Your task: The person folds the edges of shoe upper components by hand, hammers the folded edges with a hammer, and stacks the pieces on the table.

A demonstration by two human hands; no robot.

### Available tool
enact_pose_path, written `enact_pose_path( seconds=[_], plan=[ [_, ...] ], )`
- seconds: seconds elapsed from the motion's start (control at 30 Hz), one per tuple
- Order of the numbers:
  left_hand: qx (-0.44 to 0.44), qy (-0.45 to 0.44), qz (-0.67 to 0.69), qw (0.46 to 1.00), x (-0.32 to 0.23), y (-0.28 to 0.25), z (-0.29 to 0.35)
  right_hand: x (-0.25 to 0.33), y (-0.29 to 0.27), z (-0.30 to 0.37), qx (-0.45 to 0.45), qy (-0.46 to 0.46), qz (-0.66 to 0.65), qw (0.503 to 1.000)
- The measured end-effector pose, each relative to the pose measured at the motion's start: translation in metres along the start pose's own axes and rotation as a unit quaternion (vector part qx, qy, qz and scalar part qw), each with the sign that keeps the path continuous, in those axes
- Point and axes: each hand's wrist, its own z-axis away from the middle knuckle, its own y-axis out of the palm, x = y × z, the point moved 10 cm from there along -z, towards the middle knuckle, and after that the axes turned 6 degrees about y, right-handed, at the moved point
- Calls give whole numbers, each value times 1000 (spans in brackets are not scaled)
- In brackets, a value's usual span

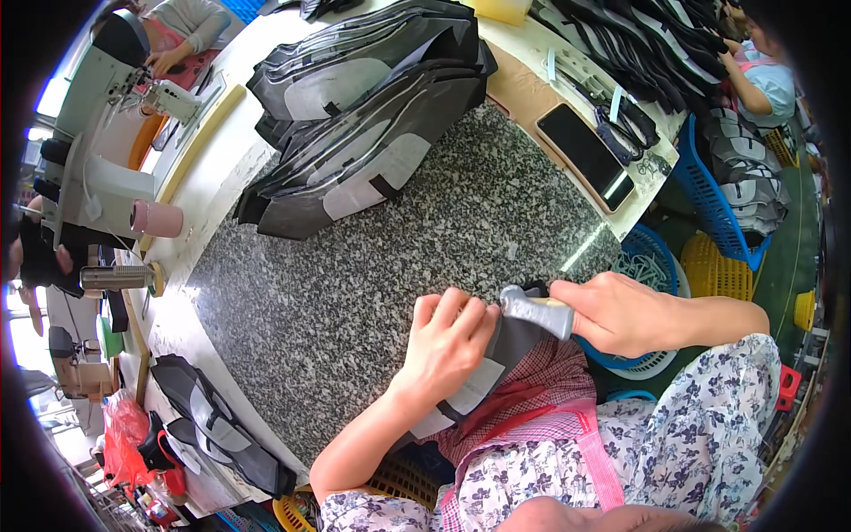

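At the near edge of the speckled granite slab (355, 293), my left hand (449, 341) has its fingers bent and pressed together on a dark grey fabric piece (517, 344). This piece has a light grey panel (474, 387) and hangs over the edge toward my lap. Its thumb side and the edge beneath the fingers are partly hidden. My right hand (620, 310) is closed round the light handle of a hammer (537, 312). The metal hammer head lies over the fabric, just right of my left fingertips; whether it touches is hard to see.
Stacked grey fabric pieces (355, 168) lie at the slab's far side. A smartphone (585, 155) and dark cords (620, 124) are at the far right. Blue basket (651, 239) stands right, below the slab. Pink cup (157, 218) sits left. Co-workers sit far left and far right.
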Motion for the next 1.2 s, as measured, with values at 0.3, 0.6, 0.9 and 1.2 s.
enact_pose_path(
  seconds=[0.3, 0.6, 0.9, 1.2],
  plan=[
    [-41, -159, 116, 980, 30, -2, 13, -6, 13, 1, -52, -53, -33, 997],
    [-47, -130, 135, 981, 12, -4, 13, -1, 0, 3, -97, -107, -80, 986],
    [-7, -84, 54, 995, 3, -4, 11, 5, 16, -8, -28, -105, -7, 994],
    [-53, -155, 115, 980, 7, -5, 21, 18, -34, -4, -134, -143, -93, 976]
  ],
)
